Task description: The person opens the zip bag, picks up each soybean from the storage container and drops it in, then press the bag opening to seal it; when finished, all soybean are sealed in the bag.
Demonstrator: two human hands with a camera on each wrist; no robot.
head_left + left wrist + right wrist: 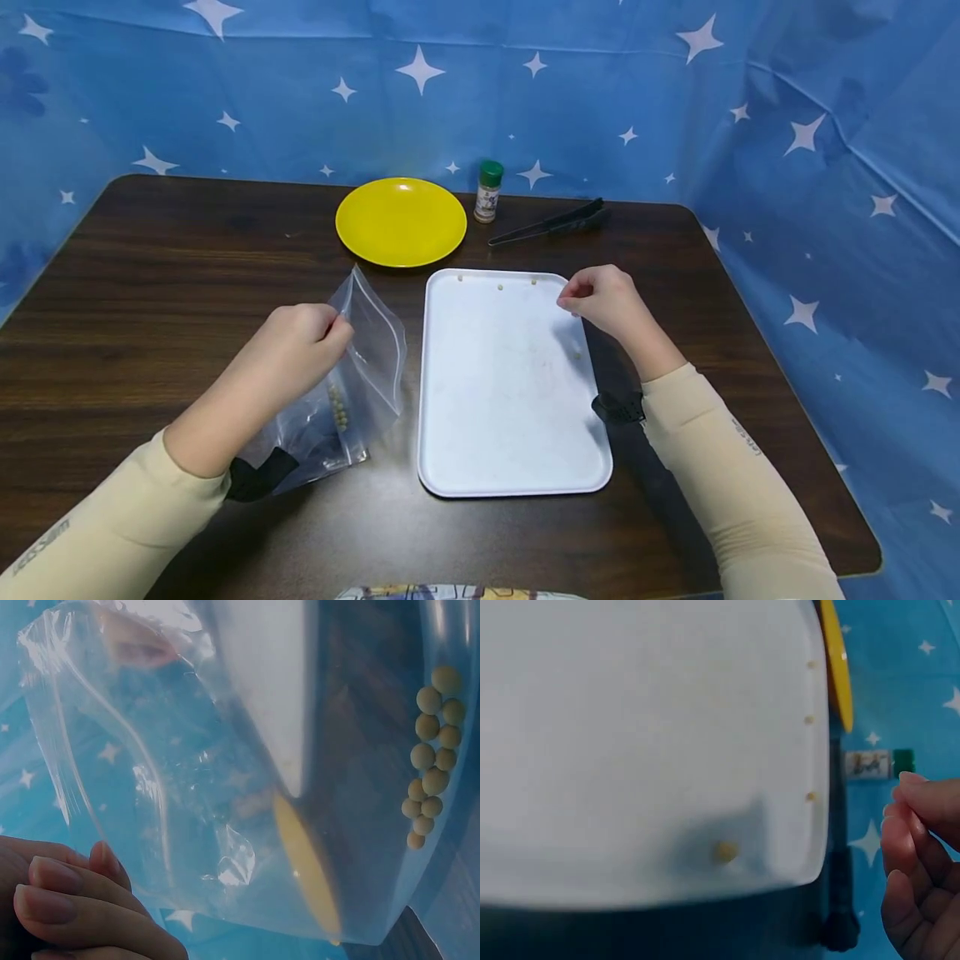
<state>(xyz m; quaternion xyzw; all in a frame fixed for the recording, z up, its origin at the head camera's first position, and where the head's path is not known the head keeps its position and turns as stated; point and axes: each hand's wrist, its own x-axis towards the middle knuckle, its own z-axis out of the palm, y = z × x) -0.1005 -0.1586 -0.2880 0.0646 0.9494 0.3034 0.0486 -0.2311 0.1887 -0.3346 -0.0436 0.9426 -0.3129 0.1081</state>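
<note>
My left hand grips the upper edge of a clear zip bag, its mouth partly spread. Several small round yellowish beans lie together low in the bag. Over the far right corner of the white tray hovers my right hand, thumb and forefinger brought together. Whether something small is between those fingertips is hidden. Along the tray's far edge sit three loose beans, spaced apart. Another bean lies near the tray's right side, in the hand's shadow.
Behind the tray stand a yellow plate and a green-capped shaker bottle. Black tongs lie to the right of the bottle. A blue starred cloth hangs behind the dark wooden table.
</note>
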